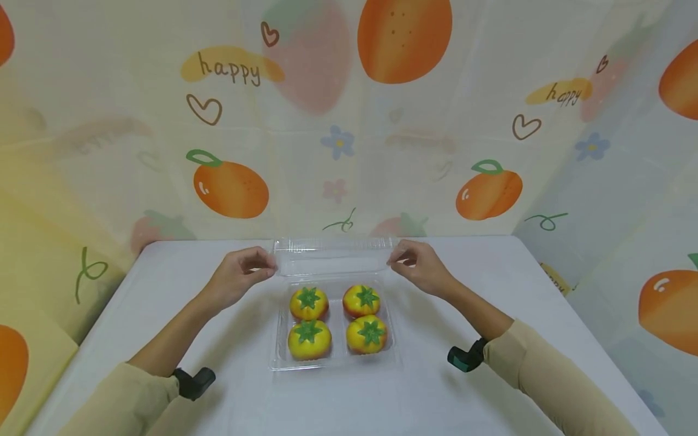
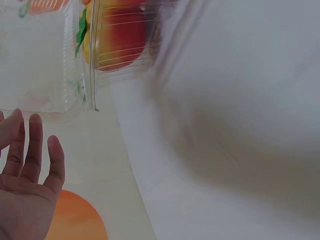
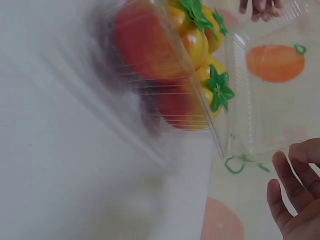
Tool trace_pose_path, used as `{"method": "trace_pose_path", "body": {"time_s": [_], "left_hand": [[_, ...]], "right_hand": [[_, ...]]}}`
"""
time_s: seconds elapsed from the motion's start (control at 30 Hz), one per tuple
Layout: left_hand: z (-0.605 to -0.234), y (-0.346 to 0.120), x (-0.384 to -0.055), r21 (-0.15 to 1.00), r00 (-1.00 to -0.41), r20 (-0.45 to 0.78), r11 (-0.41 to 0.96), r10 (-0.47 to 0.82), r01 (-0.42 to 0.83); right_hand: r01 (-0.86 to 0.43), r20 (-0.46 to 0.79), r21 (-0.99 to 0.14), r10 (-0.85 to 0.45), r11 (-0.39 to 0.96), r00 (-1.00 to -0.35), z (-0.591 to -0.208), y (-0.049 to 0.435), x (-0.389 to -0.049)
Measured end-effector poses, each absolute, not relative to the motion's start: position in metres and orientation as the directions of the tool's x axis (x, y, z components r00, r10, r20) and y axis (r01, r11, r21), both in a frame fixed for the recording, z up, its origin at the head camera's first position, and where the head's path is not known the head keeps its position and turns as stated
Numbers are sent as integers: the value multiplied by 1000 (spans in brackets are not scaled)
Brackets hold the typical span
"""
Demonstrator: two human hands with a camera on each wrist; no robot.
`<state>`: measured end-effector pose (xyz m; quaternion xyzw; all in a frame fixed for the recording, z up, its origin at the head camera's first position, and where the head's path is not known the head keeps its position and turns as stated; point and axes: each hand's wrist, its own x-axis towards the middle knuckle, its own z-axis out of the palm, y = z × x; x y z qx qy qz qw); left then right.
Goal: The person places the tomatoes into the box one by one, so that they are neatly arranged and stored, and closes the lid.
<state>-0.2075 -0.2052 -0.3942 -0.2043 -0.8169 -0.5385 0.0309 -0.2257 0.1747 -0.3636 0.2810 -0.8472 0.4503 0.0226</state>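
A clear plastic clamshell box (image 1: 337, 348) lies on the table with its lid (image 1: 335, 266) raised at the far side. Several yellow-and-red fruits (image 1: 309, 345) with green star-shaped leaves sit in its base, two by two. My left hand (image 1: 234, 277) pinches the lid's left edge between thumb and forefinger. At the opposite edge, my right hand (image 1: 424, 267) pinches the lid in the same way. In the left wrist view the other fingers (image 2: 34, 150) are spread apart from the lid. The right wrist view shows the right fingertips (image 3: 280, 165) at the lid's edge.
A white cloth covers the table (image 1: 218, 393). Behind it hangs a pale curtain (image 1: 371, 157) printed with oranges, strawberries, hearts and flowers. Both wrists wear dark camera mounts: the left mount (image 1: 195, 383) and the right mount (image 1: 467, 356).
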Motion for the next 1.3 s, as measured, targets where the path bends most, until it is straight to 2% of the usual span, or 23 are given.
{"method": "trace_pose_path", "body": {"time_s": [0.2, 0.6, 1.0, 1.3], "left_hand": [[-394, -204, -201, 855, -913, 248, 370, 323, 363], [-404, -204, -192, 787, -890, 260, 451, 375, 420], [-410, -205, -186, 734, -866, 265, 494, 424, 466], [-414, -205, -180, 591, -800, 325, 553, 504, 588]], "right_hand": [[-525, 309, -727, -472, 442, -825, -397, 189, -241], [-567, 303, -707, -544, 422, -782, -407, 195, -231], [-706, 368, -549, -629, 448, -685, -411, 196, -221], [-779, 371, -410, -694, 474, -617, -415, 196, -212]]}}
